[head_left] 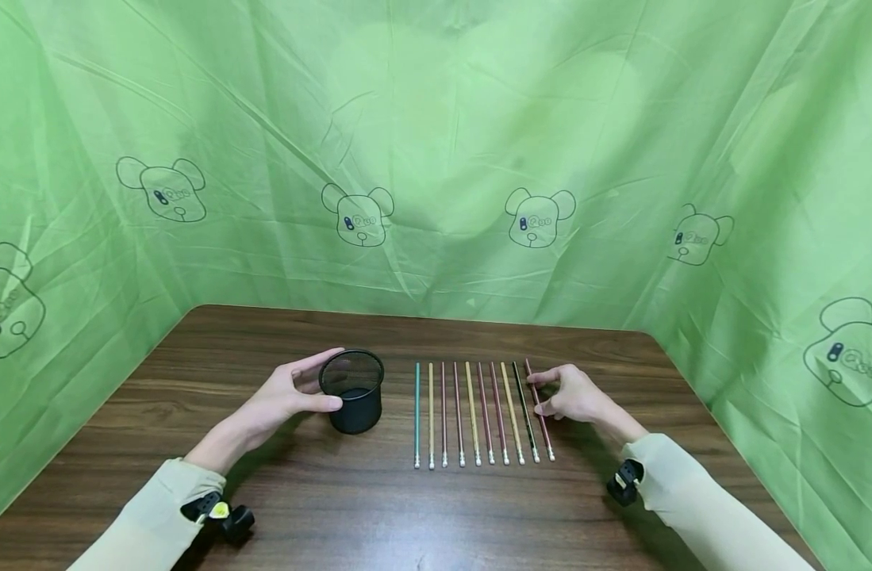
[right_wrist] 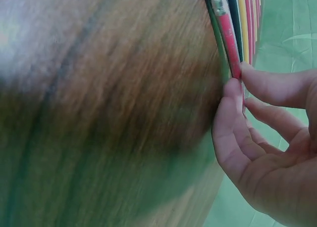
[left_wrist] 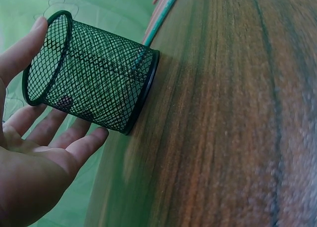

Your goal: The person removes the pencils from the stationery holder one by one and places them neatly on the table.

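Note:
A black mesh pencil cup (head_left: 357,414) stands upright on the table, left of a row of pencils. My left hand (head_left: 287,403) holds it from the left, thumb by the near rim and fingers round the far side, as the left wrist view also shows for the cup (left_wrist: 101,73). At the row's right end, my right hand (head_left: 577,394) pinches a dark red pencil (head_left: 547,440) between thumb and fingers. Its eraser end points toward me, and the pencil (right_wrist: 228,36) leans slightly askew of its neighbours. Right beside it lies a black pencil (head_left: 524,406).
Several more pencils, yellow and dark red, lie side by side, eraser ends toward me, with a teal pencil (head_left: 417,412) at the left end. The brown wooden table (head_left: 378,515) meets green cloth (head_left: 443,262) at the back and sides.

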Tool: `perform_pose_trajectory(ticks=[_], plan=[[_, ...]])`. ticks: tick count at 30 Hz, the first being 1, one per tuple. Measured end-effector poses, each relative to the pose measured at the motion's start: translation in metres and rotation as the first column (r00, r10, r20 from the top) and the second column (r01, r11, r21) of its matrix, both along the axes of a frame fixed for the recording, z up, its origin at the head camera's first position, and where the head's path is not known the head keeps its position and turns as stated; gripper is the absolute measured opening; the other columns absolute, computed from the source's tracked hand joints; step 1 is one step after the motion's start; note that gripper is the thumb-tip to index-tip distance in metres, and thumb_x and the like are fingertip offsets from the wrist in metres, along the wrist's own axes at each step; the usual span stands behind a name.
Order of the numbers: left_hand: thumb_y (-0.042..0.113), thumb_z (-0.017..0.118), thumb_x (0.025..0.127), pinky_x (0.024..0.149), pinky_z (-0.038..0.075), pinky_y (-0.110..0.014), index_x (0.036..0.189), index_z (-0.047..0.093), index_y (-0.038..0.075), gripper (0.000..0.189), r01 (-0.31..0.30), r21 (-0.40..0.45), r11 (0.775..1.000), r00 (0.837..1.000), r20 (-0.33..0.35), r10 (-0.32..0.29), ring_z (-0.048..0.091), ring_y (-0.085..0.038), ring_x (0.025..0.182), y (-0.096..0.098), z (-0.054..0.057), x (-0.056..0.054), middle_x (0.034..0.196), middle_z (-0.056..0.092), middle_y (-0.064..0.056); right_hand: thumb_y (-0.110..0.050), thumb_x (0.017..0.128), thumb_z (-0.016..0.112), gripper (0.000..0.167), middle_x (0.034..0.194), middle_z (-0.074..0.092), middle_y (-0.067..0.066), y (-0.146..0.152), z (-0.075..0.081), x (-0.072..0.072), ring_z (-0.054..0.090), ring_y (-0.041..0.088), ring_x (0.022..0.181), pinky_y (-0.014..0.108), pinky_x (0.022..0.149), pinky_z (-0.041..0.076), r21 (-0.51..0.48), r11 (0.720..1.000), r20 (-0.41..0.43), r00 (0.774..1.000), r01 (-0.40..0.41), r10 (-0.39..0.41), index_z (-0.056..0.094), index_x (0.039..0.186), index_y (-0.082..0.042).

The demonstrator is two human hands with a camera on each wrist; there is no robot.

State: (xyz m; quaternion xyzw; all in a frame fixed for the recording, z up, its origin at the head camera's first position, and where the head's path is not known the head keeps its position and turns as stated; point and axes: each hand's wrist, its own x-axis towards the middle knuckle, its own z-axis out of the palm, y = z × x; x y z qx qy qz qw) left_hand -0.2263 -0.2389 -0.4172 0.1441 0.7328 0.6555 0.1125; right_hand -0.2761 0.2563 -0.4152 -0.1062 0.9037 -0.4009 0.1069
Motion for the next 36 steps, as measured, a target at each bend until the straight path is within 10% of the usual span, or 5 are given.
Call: perform_pose_trajectory(ticks=[36], plan=[[0.006, 0.084, 0.089, 0.102, 0.045, -0.024, 0.163, 0.039, 0.01, 0.087, 0.01, 0.014, 1.0, 1.0, -0.028, -0.01, 0.044, -0.039, 0.145, -0.0009, -0.0058, -0.0041, 0.159, 0.046, -0.024, 0.009, 0.074, 0.084, 0.058, 0.119, 0.07, 0.022, -0.0023, -0.0025, 0.0063, 0.064, 0.021, 0.063, 0.04, 0.054, 0.058, 0.033, 0.999, -0.004, 0.999, 0.037, -0.037, 0.071, 0.13, 0.006]])
